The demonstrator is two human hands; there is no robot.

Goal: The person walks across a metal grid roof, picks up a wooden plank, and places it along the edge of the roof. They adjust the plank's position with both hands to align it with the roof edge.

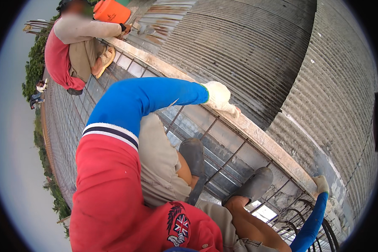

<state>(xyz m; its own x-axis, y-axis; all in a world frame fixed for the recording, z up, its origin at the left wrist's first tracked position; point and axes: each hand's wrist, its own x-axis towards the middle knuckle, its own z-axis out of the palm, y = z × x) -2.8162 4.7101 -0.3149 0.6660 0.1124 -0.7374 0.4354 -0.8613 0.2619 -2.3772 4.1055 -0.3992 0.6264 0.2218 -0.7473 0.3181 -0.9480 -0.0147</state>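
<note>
A long, dirt-stained wooden board point(260, 136) runs along the edge of a deck laid with a steel rebar grid point(222, 166). My left hand point(219, 97), in a whitish knit glove, grips the board near its middle, with the fingers bent over its top toward the far side. Farther along to the right, my right hand point(321, 185), gloved too, is closed around the board near its right end; most of its fingers are hidden. Both arms wear blue sleeves. I squat with dark clogs point(256, 185) on the grid.
Corrugated roofing point(231, 46) slopes beyond the board. A co-worker point(67, 50) squats at upper left, a hand by the board's far end, near an orange container point(112, 11). Bent rebar ends point(329, 231) stick out by my right arm. More people point(38, 92) are far left.
</note>
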